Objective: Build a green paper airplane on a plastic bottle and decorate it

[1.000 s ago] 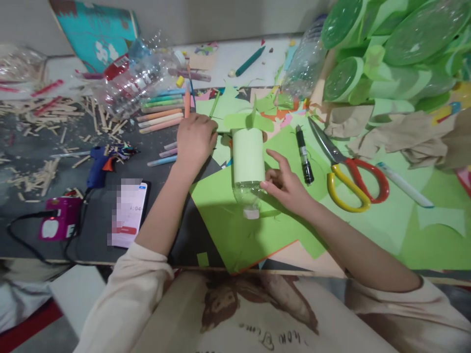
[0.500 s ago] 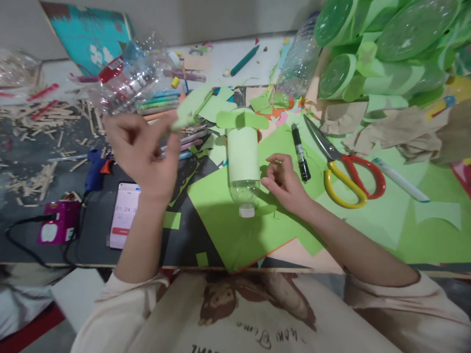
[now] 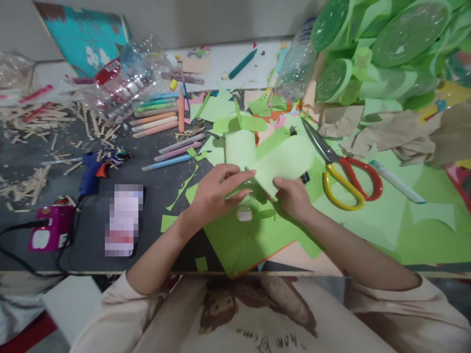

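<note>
A pale green paper piece with a rounded end (image 3: 289, 159) is in my right hand (image 3: 294, 198), its thumb pressed on the lower edge. My left hand (image 3: 217, 193) has its fingers stretched out and apart, the index fingertip at the paper's left edge. Beneath lies a clear plastic bottle wrapped in pale green paper (image 3: 240, 146), its white cap (image 3: 244, 214) towards me. Green paper strips (image 3: 239, 124) cross its far end. My left fingers and the paper piece hide part of the bottle. A black marker (image 3: 304, 177) is mostly covered by the paper piece.
Red-and-yellow scissors (image 3: 344, 181) lie right of my right hand on green sheets (image 3: 386, 235). To the left are a phone (image 3: 123, 220), a blue glue gun (image 3: 91, 174) and several pastel markers (image 3: 156, 120). Green-papered bottles (image 3: 390, 73) are stacked at the back right.
My left hand has come down and right from above the markers, bringing the pale green paper piece over the bottle. My right hand has taken hold of that paper.
</note>
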Motion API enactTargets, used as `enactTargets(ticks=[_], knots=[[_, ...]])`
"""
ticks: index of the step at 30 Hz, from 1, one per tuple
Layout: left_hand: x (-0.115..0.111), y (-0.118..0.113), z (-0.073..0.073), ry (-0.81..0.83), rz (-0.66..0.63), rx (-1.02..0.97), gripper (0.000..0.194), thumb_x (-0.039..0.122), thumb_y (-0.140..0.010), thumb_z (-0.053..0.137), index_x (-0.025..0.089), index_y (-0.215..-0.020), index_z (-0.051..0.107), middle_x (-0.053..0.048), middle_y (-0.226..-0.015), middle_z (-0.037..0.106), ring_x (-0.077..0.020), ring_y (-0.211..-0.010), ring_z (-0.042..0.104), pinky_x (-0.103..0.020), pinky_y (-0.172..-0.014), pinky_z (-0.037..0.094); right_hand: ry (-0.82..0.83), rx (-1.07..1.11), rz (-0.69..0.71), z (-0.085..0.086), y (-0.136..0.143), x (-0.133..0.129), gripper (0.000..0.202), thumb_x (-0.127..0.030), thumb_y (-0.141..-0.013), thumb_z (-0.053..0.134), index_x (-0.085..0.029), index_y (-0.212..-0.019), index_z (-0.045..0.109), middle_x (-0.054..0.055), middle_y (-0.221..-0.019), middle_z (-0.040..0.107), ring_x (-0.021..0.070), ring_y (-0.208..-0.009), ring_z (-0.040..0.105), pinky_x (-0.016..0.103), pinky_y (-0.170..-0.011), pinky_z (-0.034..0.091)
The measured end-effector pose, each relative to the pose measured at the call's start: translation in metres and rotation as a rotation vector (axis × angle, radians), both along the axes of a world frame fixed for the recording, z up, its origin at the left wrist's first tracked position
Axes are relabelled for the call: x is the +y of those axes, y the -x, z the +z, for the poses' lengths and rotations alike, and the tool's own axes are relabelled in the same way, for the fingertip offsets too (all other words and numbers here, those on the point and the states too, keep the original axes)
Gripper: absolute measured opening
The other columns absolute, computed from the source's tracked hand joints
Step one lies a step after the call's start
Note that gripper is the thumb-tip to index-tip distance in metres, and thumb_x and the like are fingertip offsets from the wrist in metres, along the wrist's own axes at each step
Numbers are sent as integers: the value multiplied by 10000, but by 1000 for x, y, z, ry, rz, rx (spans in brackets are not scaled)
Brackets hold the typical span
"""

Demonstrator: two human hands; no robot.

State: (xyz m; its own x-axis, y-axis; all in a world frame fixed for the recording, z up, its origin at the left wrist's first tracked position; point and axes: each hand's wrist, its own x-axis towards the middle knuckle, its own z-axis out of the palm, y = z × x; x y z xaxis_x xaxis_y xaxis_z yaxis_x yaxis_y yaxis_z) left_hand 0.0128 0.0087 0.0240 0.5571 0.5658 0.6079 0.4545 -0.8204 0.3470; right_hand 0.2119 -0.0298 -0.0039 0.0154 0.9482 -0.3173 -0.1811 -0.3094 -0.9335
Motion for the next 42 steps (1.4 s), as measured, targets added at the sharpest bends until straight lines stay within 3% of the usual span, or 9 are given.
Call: enactTargets(ticks=[2,4,6,10,17,28,33,38,42], knots=[[-3,4,-6,127,88,-91,287,307,-960,599,240,-1235,553,-36,-1008,611,-140,-871,619,-248,-730,547,10,-39,-71,-1,-2,-4,464,-640,-757,639,-236,-534,586,-5,-520,558,153,-509,528,326,-565,489],[-6,7,-11,287,158,-183,340,279,-917,633,246,-1238,527,-42,-1078,578,-137,-881,621,-240,-701,563,60,-121,-93,0,-4,-10,495,-673,-783,601,-235,-553,639,35,-646,682,214,-721,667,393,-820,543],[-8,9,-14,448,214,-215,358,282,-876,657,252,-1211,533,-65,-1187,543,-165,-1001,621,-246,-712,579,171,-202,-101,4,-5,-17,531,-740,-758,584,-237,-654,720,65,-845,766,285,-945,709,472,-1003,492],[-10,9,-20,699,290,-194,470,408,-837,680,258,-1258,537,-109,-1398,445,-255,-1244,542,-291,-777,603,210,-206,-73,11,-2,-23,614,-792,-741,577,-236,-882,795,76,-1093,782,327,-1193,660,490,-1129,419],[-12,5,-20,858,229,-204,658,572,-901,574,288,-1477,429,-109,-1553,409,-310,-1383,466,-293,-837,603,271,-125,53,4,-2,-25,656,-796,-784,549,-211,-931,807,82,-999,806,304,-1085,718,464,-1086,486],[-13,8,-17,978,190,-303,819,680,-813,651,301,-1507,436,-74,-1652,296,-367,-1485,346,-279,-847,620,250,-116,183,12,1,-28,725,-878,-696,543,-223,-857,808,91,-972,810,344,-1117,706,520,-1108,468],[-15,11,-13,951,162,-307,825,678,-818,659,293,-1508,421,-92,-1656,281,-372,-1509,294,-277,-856,614,185,-208,142,18,1,-26,800,-907,-655,542,-203,-942,791,138,-1082,783,376,-1259,622,559,-1176,381],[-18,6,-16,955,223,-431,896,704,-785,678,327,-1519,330,-113,-1640,297,-356,-1472,370,-284,-834,615,189,-269,256,26,0,-27,882,-967,-618,478,-229,-986,791,137,-1123,770,375,-1334,567,546,-1215,340],[-20,1,-22,1032,254,-545,852,695,-762,703,285,-1461,439,-132,-1585,382,-363,-1428,431,-341,-864,619,214,-290,283,27,-2,-27,898,-976,-614,461,-229,-989,790,147,-1144,763,387,-1338,561,556,-1197,375]])
